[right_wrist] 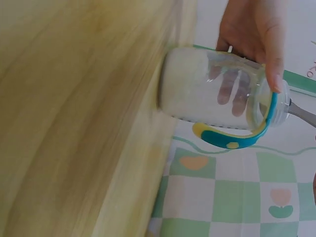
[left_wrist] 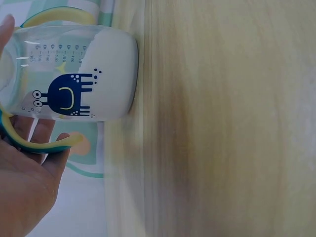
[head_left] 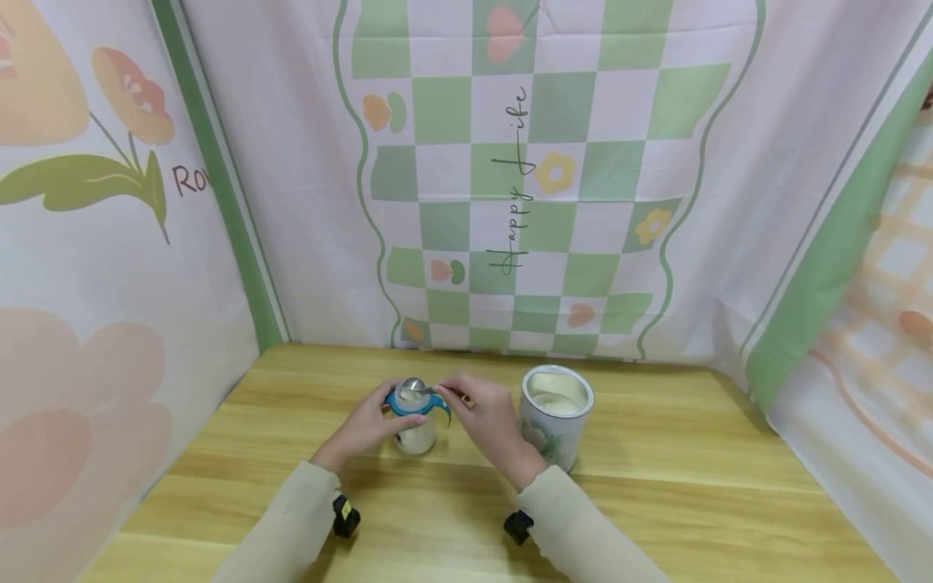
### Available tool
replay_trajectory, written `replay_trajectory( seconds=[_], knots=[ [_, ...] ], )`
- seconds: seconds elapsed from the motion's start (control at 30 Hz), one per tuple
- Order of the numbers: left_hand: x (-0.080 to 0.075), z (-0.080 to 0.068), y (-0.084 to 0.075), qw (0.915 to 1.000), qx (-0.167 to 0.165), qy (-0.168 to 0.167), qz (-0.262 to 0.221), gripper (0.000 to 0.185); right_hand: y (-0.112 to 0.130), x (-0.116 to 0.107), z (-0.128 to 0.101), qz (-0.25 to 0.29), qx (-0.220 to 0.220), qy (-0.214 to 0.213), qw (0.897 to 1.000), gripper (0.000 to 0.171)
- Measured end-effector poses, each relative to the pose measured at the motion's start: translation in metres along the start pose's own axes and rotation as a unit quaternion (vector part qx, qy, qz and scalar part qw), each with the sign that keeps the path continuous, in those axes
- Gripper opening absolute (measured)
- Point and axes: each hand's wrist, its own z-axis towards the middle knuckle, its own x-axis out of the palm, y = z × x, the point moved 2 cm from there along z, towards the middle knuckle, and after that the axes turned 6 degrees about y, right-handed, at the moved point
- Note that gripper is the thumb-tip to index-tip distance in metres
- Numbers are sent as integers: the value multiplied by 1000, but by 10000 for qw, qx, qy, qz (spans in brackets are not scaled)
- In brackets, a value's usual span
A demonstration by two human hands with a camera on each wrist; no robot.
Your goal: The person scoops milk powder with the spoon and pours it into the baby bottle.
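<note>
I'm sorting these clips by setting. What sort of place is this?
Probably a staged tabletop booth, not a real kitchen: printed cloth backdrops wall in a small wooden table, where the hands work at a baby bottle beside a powder canister.

Both forearms reach forward in pale sleeves, hands close together. The left hand (head_left: 372, 423) curls its fingers (right_wrist: 274, 59) in a grip, thumb across the front. The right hand (head_left: 487, 417) pinches with bent fingers, wrist angled inward.
</note>
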Motion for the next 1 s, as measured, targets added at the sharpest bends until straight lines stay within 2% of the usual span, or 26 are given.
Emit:
replay_trajectory(
  seconds=[0.27, 0.5, 0.77, 0.9, 1.0],
  knots=[
    [2, 2, 1, 9999, 26, 2, -129, 65, 3, -4, -2, -406, -555, 246, 9973, 10],
    [1, 1, -1, 9999, 36, 122, -108, 65, 6, -8, -5, -755, -987, 546, 9907, 18],
    [0, -1, -1, 9999, 18, 131, -94, 66, 14, -11, -7, -982, -995, 789, 9870, 19],
    [1, -1, -1, 9999, 23, 127, -74, 66, 13, -11, -9, -1028, -1103, 715, 9860, 22],
    [1, -1, -1, 9999, 24, 134, -71, 65, 12, -10, -11, -1003, -1223, 585, 9857, 17]
  ],
)
